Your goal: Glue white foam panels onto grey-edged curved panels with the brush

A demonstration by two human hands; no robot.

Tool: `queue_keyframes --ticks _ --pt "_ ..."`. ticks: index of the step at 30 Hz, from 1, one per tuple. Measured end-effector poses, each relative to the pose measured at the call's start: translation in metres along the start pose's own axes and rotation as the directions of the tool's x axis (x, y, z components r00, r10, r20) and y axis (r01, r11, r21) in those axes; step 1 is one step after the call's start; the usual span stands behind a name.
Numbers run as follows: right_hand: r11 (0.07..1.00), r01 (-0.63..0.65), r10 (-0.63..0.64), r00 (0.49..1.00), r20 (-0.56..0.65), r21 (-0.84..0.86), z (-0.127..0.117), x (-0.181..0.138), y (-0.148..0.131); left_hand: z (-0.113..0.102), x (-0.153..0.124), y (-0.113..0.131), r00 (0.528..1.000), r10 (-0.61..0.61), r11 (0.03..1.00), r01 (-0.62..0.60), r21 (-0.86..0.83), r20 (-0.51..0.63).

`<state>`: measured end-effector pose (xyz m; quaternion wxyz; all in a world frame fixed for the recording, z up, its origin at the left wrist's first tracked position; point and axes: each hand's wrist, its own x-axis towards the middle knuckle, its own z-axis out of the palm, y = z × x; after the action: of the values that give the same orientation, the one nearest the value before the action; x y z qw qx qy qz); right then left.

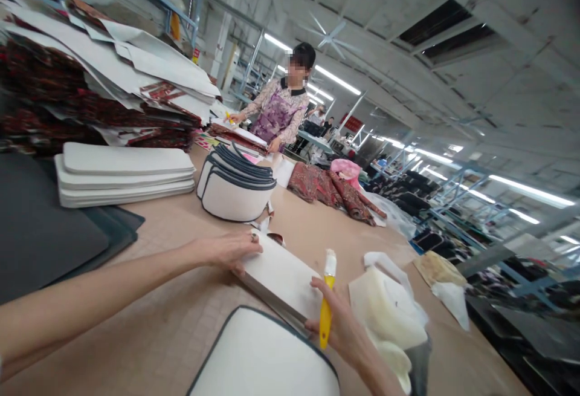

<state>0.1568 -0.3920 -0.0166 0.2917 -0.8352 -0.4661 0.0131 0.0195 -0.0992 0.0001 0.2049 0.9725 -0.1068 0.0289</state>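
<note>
A stack of long white panels (285, 272) lies at a slant on the brown table in front of me. My left hand (233, 251) is closed over its far left end, with the thumb at the near side. My right hand (338, 317) grips the near right end between finger and thumb. A paintbrush (326, 305) with a yellow handle and white-coated bristles is also in my right hand, bristles up. Just nearer to me lies a white panel with dark edging (267, 360). A whitish, glue-stained container (387, 305) stands to the right of my right hand.
Behind my left arm is a pile of white panels (127, 175), beside curved dark-edged panels (238, 187). Dark sheets (58, 227) lie at left, under tall stacks of patterned material (90, 94). A co-worker (283, 106) stands across the table, near red patterned fabric (317, 190).
</note>
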Motion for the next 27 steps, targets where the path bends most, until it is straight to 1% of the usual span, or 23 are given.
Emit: queue_keyframes --ticks 3,7,10,12,13,14,16,18,19,20,21,22,23,25,26,27 --pt "0.999 -0.02 0.02 1.0 0.001 0.027 0.01 -0.001 0.015 -0.007 0.004 -0.007 1.0 0.008 1.0 -0.007 -0.025 0.024" --pt "0.996 -0.039 0.042 0.999 -0.028 0.083 0.003 0.0 0.022 -0.014 0.011 -0.013 0.999 0.02 0.996 -0.017 -0.09 0.029" --pt "0.996 -0.04 0.038 0.999 0.025 0.083 -0.006 0.005 0.025 -0.009 0.014 -0.018 0.999 0.005 0.991 -0.009 -0.133 -0.032" --pt "0.995 -0.051 0.052 0.999 -0.008 0.084 -0.011 0.011 0.025 -0.005 0.015 -0.021 0.995 -0.016 0.986 0.0 -0.169 -0.094" --pt "0.994 -0.065 0.07 0.996 -0.06 0.085 -0.013 0.015 0.024 -0.006 0.016 -0.022 0.991 -0.03 0.981 0.004 -0.193 -0.13" --pt "0.994 -0.078 0.089 0.986 -0.141 0.081 -0.017 0.018 0.02 -0.009 0.016 -0.023 0.984 -0.045 0.975 0.006 -0.221 -0.172" --pt "0.995 -0.085 0.1 0.938 -0.333 0.057 -0.029 0.023 0.004 -0.025 0.016 -0.02 0.958 -0.083 0.957 0.0 -0.289 -0.274" --pt "0.998 -0.059 0.069 0.855 -0.513 0.035 -0.05 0.021 -0.021 -0.051 0.013 -0.009 0.917 -0.123 0.931 -0.025 -0.363 -0.379" --pt "0.998 -0.022 0.054 0.812 -0.581 0.062 -0.063 0.017 -0.036 -0.064 0.01 -0.001 0.896 -0.139 0.918 -0.042 -0.394 -0.421" --pt "0.994 -0.011 0.075 0.772 -0.631 0.104 -0.076 0.011 -0.049 -0.077 0.007 0.009 0.878 -0.15 0.901 -0.068 -0.429 -0.455" --pt "0.989 -0.031 0.119 0.747 -0.655 0.144 -0.088 0.003 -0.061 -0.088 0.003 0.022 0.865 -0.156 0.874 -0.104 -0.475 -0.477" --pt "0.979 -0.058 0.175 0.727 -0.664 0.194 -0.098 -0.007 -0.071 -0.096 -0.001 0.035 0.859 -0.163 0.826 -0.151 -0.544 -0.486" --pt "0.963 -0.103 0.246 0.717 -0.652 0.251 -0.106 -0.018 -0.078 -0.099 -0.006 0.048 0.863 -0.174 0.75 -0.195 -0.632 -0.473" --pt "0.9 -0.192 0.402 0.713 -0.575 0.391 -0.112 -0.043 -0.082 -0.095 -0.016 0.072 0.898 -0.191 0.565 -0.229 -0.793 -0.396" --pt "0.855 -0.236 0.475 0.713 -0.515 0.461 -0.111 -0.056 -0.08 -0.088 -0.02 0.081 0.918 -0.196 0.482 -0.216 -0.849 -0.345" --pt "0.807 -0.279 0.537 0.712 -0.452 0.52 -0.107 -0.068 -0.076 -0.079 -0.025 0.088 0.934 -0.202 0.43 -0.185 -0.883 -0.294"
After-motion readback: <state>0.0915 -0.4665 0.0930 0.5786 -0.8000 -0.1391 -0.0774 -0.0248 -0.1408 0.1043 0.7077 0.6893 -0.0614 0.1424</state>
